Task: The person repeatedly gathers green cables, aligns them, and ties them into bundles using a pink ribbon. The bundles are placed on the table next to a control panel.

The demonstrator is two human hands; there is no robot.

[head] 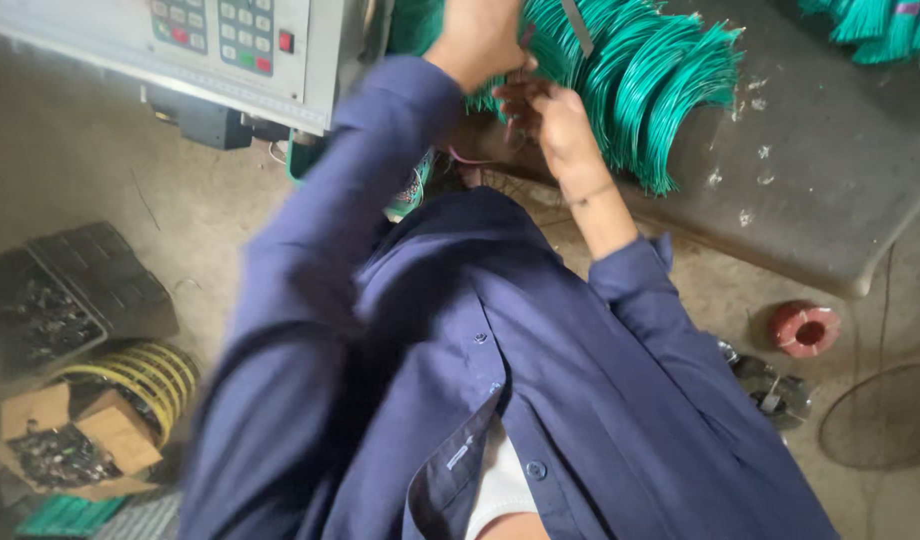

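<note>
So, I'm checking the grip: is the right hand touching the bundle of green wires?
Touching. The head view shows the right hand with its fingers pressed into the green wire bundle on the table.

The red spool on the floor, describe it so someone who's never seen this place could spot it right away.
Start at the grey metal table that carries the big bundle of green cut wires. Look below its near edge to the dusty concrete floor on the right. There stands the small round red spool of wire, hollow in the middle; it is the only red thing on the floor, beside duller metal parts.
</note>
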